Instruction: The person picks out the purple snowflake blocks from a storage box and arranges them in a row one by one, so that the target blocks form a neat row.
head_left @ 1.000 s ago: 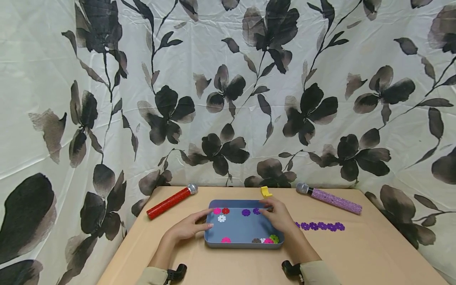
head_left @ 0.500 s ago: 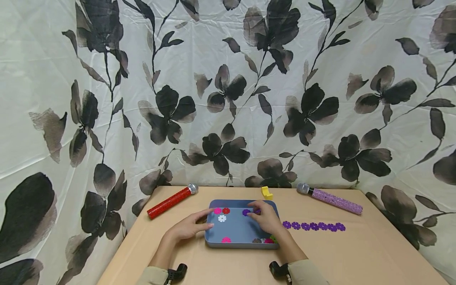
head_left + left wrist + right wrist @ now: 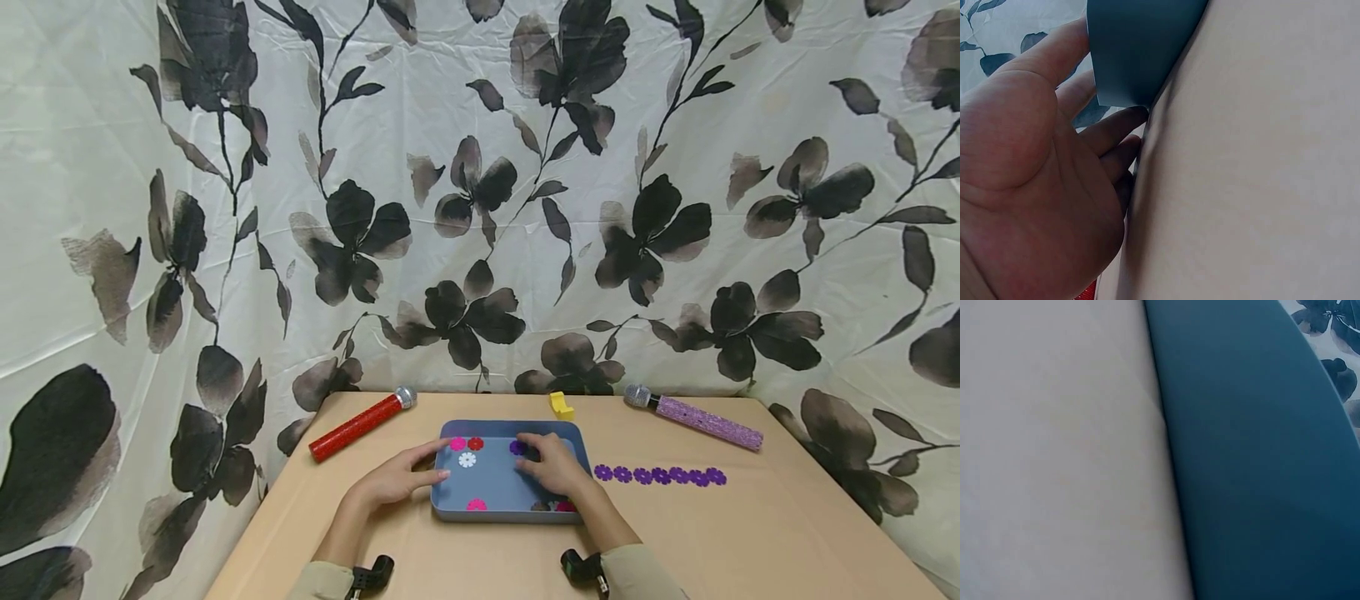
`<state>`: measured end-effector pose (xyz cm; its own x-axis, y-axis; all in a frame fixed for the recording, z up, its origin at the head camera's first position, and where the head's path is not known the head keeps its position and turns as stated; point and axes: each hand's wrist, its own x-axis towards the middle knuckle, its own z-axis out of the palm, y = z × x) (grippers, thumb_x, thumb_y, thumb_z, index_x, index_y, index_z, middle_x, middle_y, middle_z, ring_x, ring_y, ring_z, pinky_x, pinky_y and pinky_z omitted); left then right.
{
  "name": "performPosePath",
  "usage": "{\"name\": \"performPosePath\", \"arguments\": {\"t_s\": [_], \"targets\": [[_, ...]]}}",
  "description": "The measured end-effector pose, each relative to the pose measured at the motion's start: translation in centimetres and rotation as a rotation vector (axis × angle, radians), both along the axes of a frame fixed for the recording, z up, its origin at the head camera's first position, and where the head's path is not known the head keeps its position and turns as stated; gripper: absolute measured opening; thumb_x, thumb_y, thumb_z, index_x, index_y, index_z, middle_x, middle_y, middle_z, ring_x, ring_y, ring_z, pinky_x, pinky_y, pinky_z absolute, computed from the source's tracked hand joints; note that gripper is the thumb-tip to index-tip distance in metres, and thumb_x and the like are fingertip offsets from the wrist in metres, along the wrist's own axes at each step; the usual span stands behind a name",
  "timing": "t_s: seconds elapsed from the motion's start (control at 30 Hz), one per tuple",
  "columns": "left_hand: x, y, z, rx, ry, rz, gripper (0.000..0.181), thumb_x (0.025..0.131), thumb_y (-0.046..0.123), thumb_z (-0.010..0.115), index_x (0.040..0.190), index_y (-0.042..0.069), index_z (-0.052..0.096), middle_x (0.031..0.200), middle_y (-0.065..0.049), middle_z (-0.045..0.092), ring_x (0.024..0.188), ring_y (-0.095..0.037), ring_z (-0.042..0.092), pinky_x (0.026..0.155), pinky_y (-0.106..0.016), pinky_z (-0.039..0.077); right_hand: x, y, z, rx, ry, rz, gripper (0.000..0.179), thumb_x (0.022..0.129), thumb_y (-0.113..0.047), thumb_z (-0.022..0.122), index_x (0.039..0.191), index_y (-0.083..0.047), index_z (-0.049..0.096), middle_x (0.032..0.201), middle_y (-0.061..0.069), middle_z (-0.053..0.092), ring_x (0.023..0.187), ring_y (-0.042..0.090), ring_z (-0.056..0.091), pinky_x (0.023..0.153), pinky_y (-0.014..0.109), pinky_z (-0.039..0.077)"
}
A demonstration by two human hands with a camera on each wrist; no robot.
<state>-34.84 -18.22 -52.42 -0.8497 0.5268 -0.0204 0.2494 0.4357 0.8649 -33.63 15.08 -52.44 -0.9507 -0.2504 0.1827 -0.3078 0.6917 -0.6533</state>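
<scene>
Right hand [image 3: 558,465] has moved left since 1.0 s ago: was at the right rim of the blue-grey, rectangular, shallow tray [image 3: 517,517], now over its far side. Left hand [image 3: 390,479] unchanged.

Backdrop: white fabric curtain with black-grey floral print [image 3: 468,325]. In front, light wood-tone tabletop [image 3: 787,533]; tray sits at its middle.

Left hand: fingers extended, not curled, touching tray's left end. Right hand: thumb and index tips apart around a purple flower-shaped disc [image 3: 515,448] in the tray, right of centre; can't tell if they touch it. Right wrist view shows only tray wall, tabletop, curtain.

Microphone with red glitter handle [image 3: 358,427] lies far left, microphone with lilac glitter handle [image 3: 705,422] far right. Small yellow curved piece [image 3: 561,406] behind tray.

Smallest: row of seven purple flower-shaped discs [image 3: 661,476] on the tabletop right of tray. Inside tray, far left: pink disc [image 3: 457,444], red disc [image 3: 476,444], white disc [image 3: 467,459]. Near wall: another pink disc [image 3: 476,505].
</scene>
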Motion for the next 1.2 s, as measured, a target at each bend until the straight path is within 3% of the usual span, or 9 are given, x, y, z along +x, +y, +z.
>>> {"name": "performPosePath", "arguments": {"t_s": [0.23, 0.47, 0.7, 1.03, 1.2], "targets": [[0.1, 0.0, 0.0, 0.004, 0.001, -0.002, 0.073, 0.097, 0.044, 0.072, 0.160, 0.022, 0.043, 0.170, -0.015, 0.031, 0.159, -0.041, 0.020, 0.128, -0.064, 0.015, 0.1, 0.1, -0.2, -0.008, 0.042, 0.003, 0.030, 0.094, -0.014, 0.077, 0.123, -0.008, 0.074, 0.123, 0.010, 0.072, 0.112, 0.026, 0.057, 0.098, 0.056, 0.051], [0.1, 0.0, 0.1, -0.006, 0.005, 0.003, 0.073, 0.097, 0.044, 0.072, 0.160, 0.021, 0.042, 0.170, -0.014, 0.032, 0.159, -0.042, 0.021, 0.128, -0.065, 0.016, 0.1, 0.0, -0.1, 0.053, 0.102, -0.008, 0.019, 0.092, -0.007, 0.077, 0.111, -0.011, 0.079, 0.113, 0.004, 0.074, 0.107, 0.024, 0.058, 0.096, 0.051, 0.046], [0.1, 0.0, 0.1, -0.005, 0.003, 0.000, 0.074, 0.097, 0.045, 0.072, 0.161, 0.022, 0.042, 0.170, -0.014, 0.032, 0.159, -0.041, 0.021, 0.128, -0.064, 0.016, 0.2, 0.0, 0.0, 0.055, 0.095, -0.005, 0.015, 0.092, -0.006, 0.078, 0.105, -0.012, 0.079, 0.105, 0.000, 0.070, 0.097, 0.017, 0.054, 0.085, 0.038, 0.043], [0.0, 0.0, -0.1, 0.001, -0.001, -0.006, 0.073, 0.098, 0.044, 0.071, 0.161, 0.021, 0.042, 0.170, -0.014, 0.031, 0.159, -0.041, 0.021, 0.128, -0.065, 0.016, 0.3, 0.4, 0.4, -0.028, 0.082, 0.063, 0.014, 0.090, -0.002, 0.079, 0.103, -0.007, 0.080, 0.099, -0.001, 0.063, 0.090, 0.012, 0.061, 0.079, 0.025, 0.055], [0.0, 0.0, -0.2, 0.012, 0.006, -0.011, 0.074, 0.097, 0.043, 0.072, 0.161, 0.020, 0.042, 0.170, -0.014, 0.031, 0.159, -0.040, 0.021, 0.129, -0.062, 0.016, 0.1, 1.1, 0.6, -0.064, 0.079, 0.045, 0.014, 0.091, -0.003, 0.078, 0.103, -0.008, 0.081, 0.100, -0.003, 0.066, 0.090, 0.012, 0.062, 0.079, 0.022, 0.058]]}}
